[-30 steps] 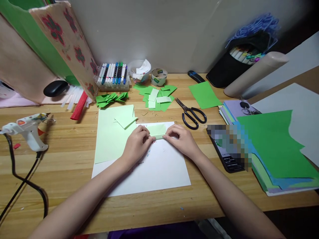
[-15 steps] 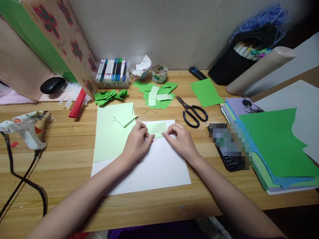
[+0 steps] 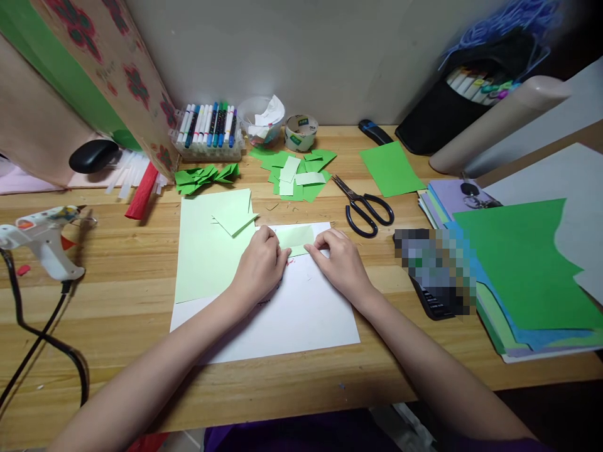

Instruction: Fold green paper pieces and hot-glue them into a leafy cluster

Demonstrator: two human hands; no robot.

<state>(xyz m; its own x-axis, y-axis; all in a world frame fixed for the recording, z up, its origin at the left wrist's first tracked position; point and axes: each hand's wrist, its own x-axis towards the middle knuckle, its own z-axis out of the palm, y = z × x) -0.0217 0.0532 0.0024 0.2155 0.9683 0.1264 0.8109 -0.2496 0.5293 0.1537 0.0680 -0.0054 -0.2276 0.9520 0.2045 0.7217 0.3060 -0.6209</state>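
A pale green strip of paper (image 3: 296,237) lies over the top of a white sheet (image 3: 301,314), its near edge folded up. At its left end my left hand (image 3: 261,260) pinches it, fingers curled and thumb on the near edge. My right hand (image 3: 340,260) pinches the right end the same way. Left of my hands a larger pale green sheet (image 3: 202,251) overlaps the white one, with a cut pale green piece (image 3: 235,225) on top. Beyond my right hand lie black-handled scissors (image 3: 362,207), open a little.
Green paper scraps (image 3: 306,188), folded green pieces (image 3: 207,179), a marker box (image 3: 210,132) and a tape roll (image 3: 300,133) stand at the back. A glue gun (image 3: 51,242) lies left; a phone (image 3: 433,273) and paper stack (image 3: 522,270) lie right.
The whole view has shifted slightly, so things sit a little higher in the picture. Both hands keep their pinch on the strip; its near fold looks slightly changed.
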